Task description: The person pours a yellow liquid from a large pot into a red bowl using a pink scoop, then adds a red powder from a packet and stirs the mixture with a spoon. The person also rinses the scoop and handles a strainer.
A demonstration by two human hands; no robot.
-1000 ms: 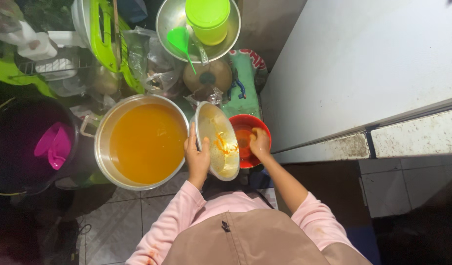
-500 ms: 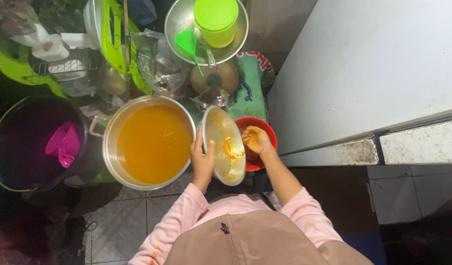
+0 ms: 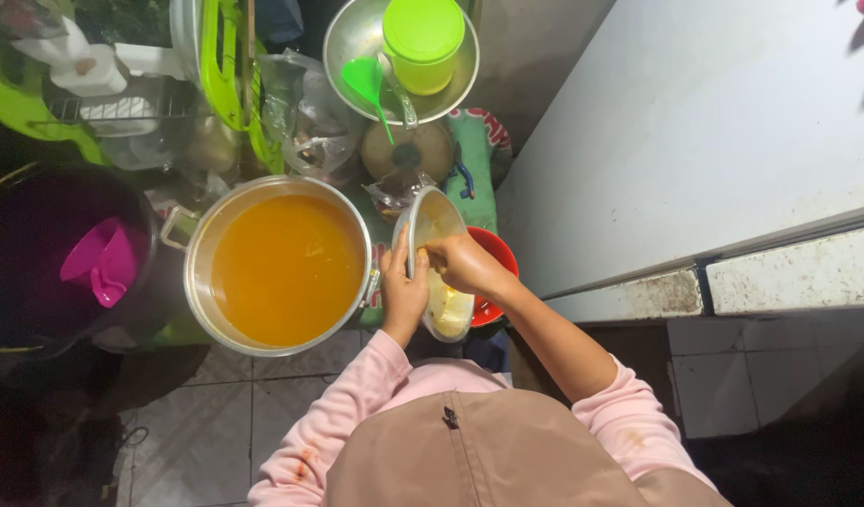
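My left hand (image 3: 404, 293) grips the rim of a tilted metal bowl (image 3: 430, 222) held on edge over a red bowl (image 3: 497, 258). My right hand (image 3: 462, 265) reaches inside the metal bowl, its fingers pressed against pale yellowish pulp (image 3: 448, 307) at the bottom. Just left of my left hand stands a large metal pot (image 3: 197, 263) filled with orange liquid (image 3: 286, 268). The red bowl is mostly hidden behind the metal bowl and my right hand.
A dark bucket (image 3: 38, 192) holding a pink scoop (image 3: 99, 263) stands at the left. Farther off sit a metal basin (image 3: 352, 42) with a green lidded container (image 3: 422, 38) and a green funnel (image 3: 366, 80), plastic bags and a wire rack. A white surface (image 3: 695, 131) runs along the right.
My right hand has moved from the bowl's outer edge into the bowl, onto the pulp. The bowl has tipped further onto its edge.
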